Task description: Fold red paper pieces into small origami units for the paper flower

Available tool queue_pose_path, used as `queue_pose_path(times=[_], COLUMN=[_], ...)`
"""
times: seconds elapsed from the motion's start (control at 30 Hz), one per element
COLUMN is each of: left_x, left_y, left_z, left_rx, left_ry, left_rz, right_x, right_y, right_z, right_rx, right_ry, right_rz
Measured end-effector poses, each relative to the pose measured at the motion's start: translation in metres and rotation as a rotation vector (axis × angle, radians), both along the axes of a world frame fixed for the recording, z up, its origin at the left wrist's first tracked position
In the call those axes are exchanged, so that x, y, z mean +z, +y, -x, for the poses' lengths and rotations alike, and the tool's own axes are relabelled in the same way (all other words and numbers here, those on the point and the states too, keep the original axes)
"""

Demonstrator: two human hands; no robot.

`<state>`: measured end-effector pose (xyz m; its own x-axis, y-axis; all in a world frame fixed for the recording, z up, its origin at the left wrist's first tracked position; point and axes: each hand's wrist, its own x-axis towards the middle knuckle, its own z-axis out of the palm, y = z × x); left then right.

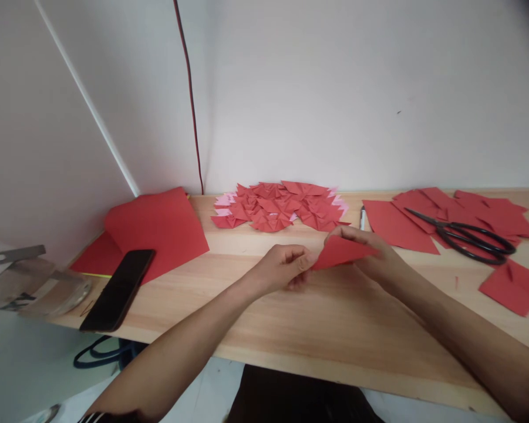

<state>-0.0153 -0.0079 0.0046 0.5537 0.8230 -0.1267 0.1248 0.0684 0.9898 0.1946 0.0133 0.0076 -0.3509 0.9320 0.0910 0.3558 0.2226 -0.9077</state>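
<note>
Above the middle of the wooden table, both my hands hold one red piece of paper (341, 252), folded into a triangle. My left hand (290, 265) pinches its left corner between thumb and fingers. Behind and under its right part curls my right hand (365, 247), its fingertips partly hidden by the paper. Beyond my hands, against the wall, lies a heap of folded red paper pieces (277, 205) with some pink ones at its sides.
To the right, black-handled scissors (475, 235) rest on red paper squares (405, 226), beside a marker (362, 217). A red square (515, 288) lies nearer. Leftward are large red sheets (158, 229), a phone (118, 288) and a clear plastic container (48, 288) at the table edge.
</note>
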Motion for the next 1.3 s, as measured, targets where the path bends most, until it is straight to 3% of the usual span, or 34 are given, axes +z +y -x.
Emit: queue_pose_path(times=[0.27, 0.5, 0.6, 0.77, 0.9, 1.0, 1.07, 1.17, 1.3], left_x=[0.004, -0.003, -0.002, -0.005, -0.009, -0.009, -0.007, -0.005, -0.004], left_y=[-0.011, -0.016, -0.015, -0.005, 0.001, 0.002, 0.002, 0.001, 0.0], left_z=[-0.015, -0.019, -0.019, -0.016, -0.013, -0.011, -0.011, -0.011, -0.012], left_rx=[0.179, 0.245, 0.261, 0.303, 0.29, 0.354, 0.404, 0.442, 0.395], left_ry=[0.379, 0.476, 0.446, 0.216, 0.065, 0.043, 0.027, -0.059, -0.212], left_rz=[-0.475, -0.661, -0.593, -0.264, -0.07, -0.049, -0.045, 0.03, 0.167], right_x=[-0.008, -0.008, -0.006, -0.004, -0.006, -0.004, -0.003, -0.004, -0.008], right_y=[0.004, -0.002, -0.004, -0.007, -0.007, -0.013, -0.019, -0.024, -0.025], right_z=[0.002, 0.006, 0.008, 0.009, 0.008, 0.008, 0.011, 0.015, 0.017], right_rx=[-0.091, -0.066, -0.061, -0.067, -0.101, -0.057, 0.001, 0.095, 0.178], right_ry=[-0.12, -0.228, -0.279, -0.351, -0.479, -0.587, -0.617, -0.633, -0.579], right_rz=[-0.078, -0.113, -0.14, -0.273, -0.657, -0.958, -1.051, -1.046, -0.885])
